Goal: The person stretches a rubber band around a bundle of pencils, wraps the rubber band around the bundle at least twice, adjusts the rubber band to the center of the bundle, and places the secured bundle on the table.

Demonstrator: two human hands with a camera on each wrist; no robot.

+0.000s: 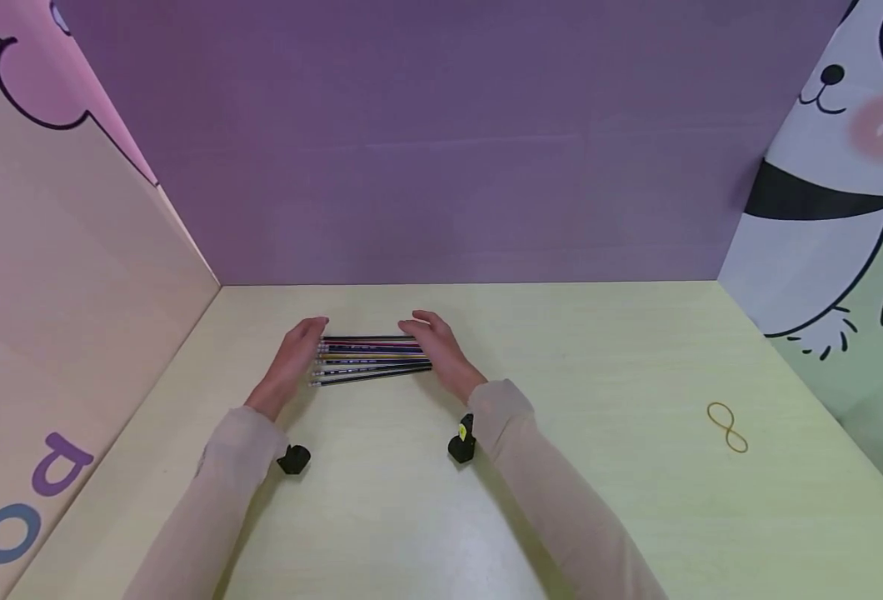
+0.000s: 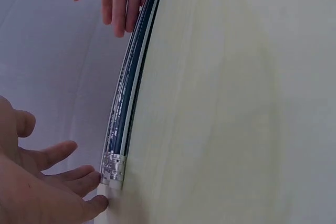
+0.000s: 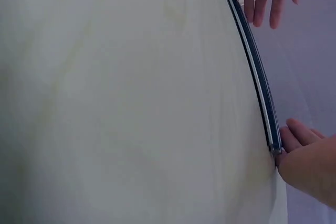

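Observation:
Several dark striped pencils (image 1: 374, 361) lie side by side on the table, running left to right in the head view. My left hand (image 1: 291, 360) is at their eraser ends. In the left wrist view its fingers (image 2: 84, 182) are extended, with fingertips against or very close to the white erasers (image 2: 114, 184). At the opposite ends stands my right hand (image 1: 445, 354), palm facing inward and fingers loosely extended. The right wrist view shows its fingers (image 3: 302, 132) beside the pencil ends, partly hidden by the hand itself. Neither hand curls round the pencils.
A thin yellowish rubber band (image 1: 730, 428), twisted into a figure eight, lies on the right of the pale table (image 1: 599, 500). A purple panel (image 1: 456, 150) rises behind the table's far edge. Printed panels flank both sides. A black device sits at each wrist.

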